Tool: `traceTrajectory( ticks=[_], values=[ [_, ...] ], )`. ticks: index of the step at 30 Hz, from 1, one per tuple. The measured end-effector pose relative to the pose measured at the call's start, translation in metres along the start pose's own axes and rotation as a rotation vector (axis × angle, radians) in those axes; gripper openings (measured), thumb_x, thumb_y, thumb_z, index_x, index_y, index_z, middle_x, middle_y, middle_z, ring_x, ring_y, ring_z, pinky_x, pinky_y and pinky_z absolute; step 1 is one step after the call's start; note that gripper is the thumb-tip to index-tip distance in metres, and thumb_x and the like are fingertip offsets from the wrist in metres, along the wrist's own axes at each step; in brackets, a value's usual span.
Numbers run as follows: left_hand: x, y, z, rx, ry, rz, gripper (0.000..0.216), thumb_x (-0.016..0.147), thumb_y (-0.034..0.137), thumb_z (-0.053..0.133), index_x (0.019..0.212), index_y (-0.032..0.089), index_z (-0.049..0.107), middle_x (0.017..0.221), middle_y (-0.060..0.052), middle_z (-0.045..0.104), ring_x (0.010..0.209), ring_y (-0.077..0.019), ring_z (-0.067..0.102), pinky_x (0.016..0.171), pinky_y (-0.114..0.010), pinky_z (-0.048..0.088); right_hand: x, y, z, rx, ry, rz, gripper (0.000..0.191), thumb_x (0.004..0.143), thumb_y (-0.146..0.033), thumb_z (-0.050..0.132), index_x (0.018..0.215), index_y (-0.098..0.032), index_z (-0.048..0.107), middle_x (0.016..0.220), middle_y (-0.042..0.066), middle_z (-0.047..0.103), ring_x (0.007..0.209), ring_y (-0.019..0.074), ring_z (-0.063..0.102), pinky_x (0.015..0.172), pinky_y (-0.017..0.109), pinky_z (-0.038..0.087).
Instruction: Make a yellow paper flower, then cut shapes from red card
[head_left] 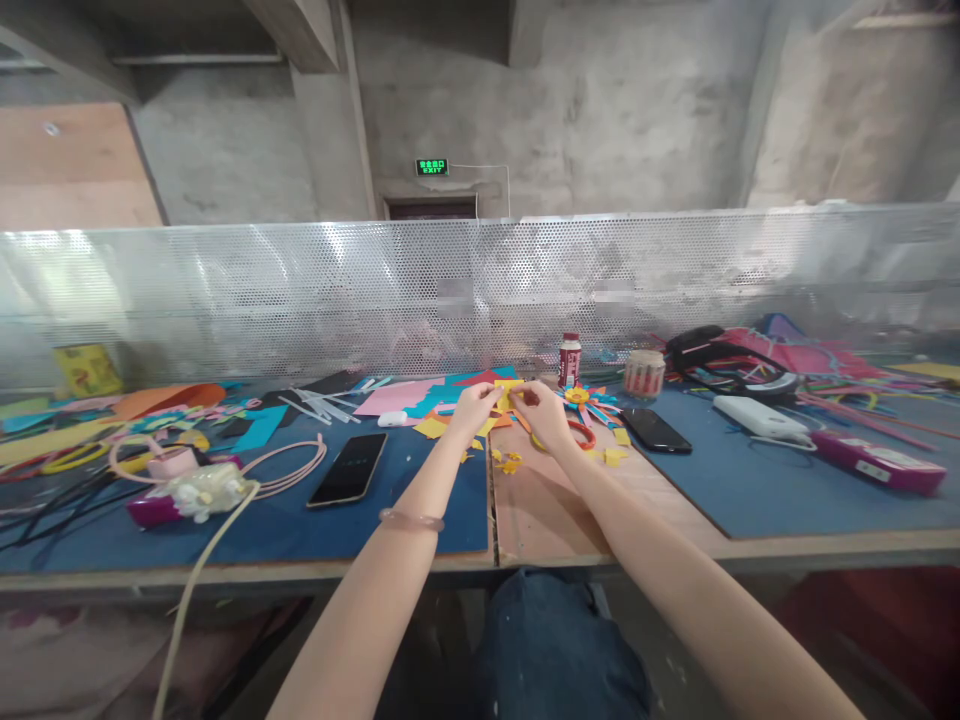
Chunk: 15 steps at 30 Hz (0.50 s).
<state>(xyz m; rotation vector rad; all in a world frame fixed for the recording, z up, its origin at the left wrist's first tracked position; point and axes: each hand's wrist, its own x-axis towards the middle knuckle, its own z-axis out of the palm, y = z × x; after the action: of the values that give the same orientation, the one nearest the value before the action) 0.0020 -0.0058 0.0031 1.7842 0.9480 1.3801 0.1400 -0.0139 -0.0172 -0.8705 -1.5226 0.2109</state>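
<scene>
Between both hands, above the middle of the table, is a small piece of yellow paper (509, 394). My left hand (477, 408) pinches its left side, and my right hand (541, 410) grips its right side. Small yellow paper scraps (510, 463) lie just below the hands on the bare wood. Close to the right hand are a red-orange ring (582, 436) and a paper flower (577, 396) with a yellow centre and blue and red petals. Yellow and orange paper pieces (431, 428) lie beside the left hand.
A phone (348, 470) lies left, another phone (655, 431) right. Behind stand a red-capped bottle (570, 361) and a jar (644, 374). A power strip with cables (199, 493) sits at left, a purple power strip (876, 462) at right. A perforated metal screen (322, 295) closes the back.
</scene>
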Motion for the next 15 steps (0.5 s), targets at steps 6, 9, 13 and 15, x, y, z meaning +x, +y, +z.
traceTrajectory(
  ticks=[6,9,13,15],
  values=[
    [-0.0001,0.0011,0.0005,-0.043,0.006,-0.037,0.024,0.074,0.038,0.053,0.072,0.015,0.058,0.073,-0.002,0.054,0.072,-0.0138,0.054,0.060,-0.026,0.051,-0.0001,0.0021,0.0001,0.062,-0.048,-0.006,0.021,0.071,-0.026,0.055,0.089,-0.018,0.062,0.086,0.004,0.063,0.073,0.0159,0.056,0.068,0.030,0.046],
    [-0.0003,0.0005,0.0013,-0.076,0.001,-0.063,0.025,0.075,0.038,0.052,0.077,0.014,0.060,0.076,-0.003,0.056,0.073,-0.0141,0.055,0.061,-0.026,0.051,0.0006,0.0041,0.0013,0.095,-0.078,0.000,0.024,0.070,-0.023,0.056,0.093,-0.019,0.062,0.092,0.004,0.062,0.076,0.0154,0.056,0.069,0.029,0.046],
    [-0.0011,-0.0004,0.0021,-0.120,-0.006,-0.092,0.027,0.075,0.039,0.053,0.081,0.014,0.061,0.080,-0.005,0.058,0.073,-0.0141,0.056,0.062,-0.027,0.051,0.0009,0.0052,0.0025,0.111,-0.120,-0.027,0.027,0.070,-0.019,0.054,0.095,-0.020,0.061,0.098,0.004,0.060,0.082,0.0152,0.056,0.072,0.028,0.046],
    [-0.0014,-0.0004,0.0020,-0.125,-0.002,-0.105,0.027,0.075,0.039,0.053,0.081,0.014,0.061,0.080,-0.005,0.058,0.074,-0.0143,0.056,0.062,-0.027,0.051,0.0008,0.0054,0.0026,0.111,-0.125,-0.031,0.026,0.070,-0.019,0.054,0.095,-0.020,0.061,0.097,0.004,0.060,0.082,0.0151,0.055,0.071,0.028,0.045]
  ],
)
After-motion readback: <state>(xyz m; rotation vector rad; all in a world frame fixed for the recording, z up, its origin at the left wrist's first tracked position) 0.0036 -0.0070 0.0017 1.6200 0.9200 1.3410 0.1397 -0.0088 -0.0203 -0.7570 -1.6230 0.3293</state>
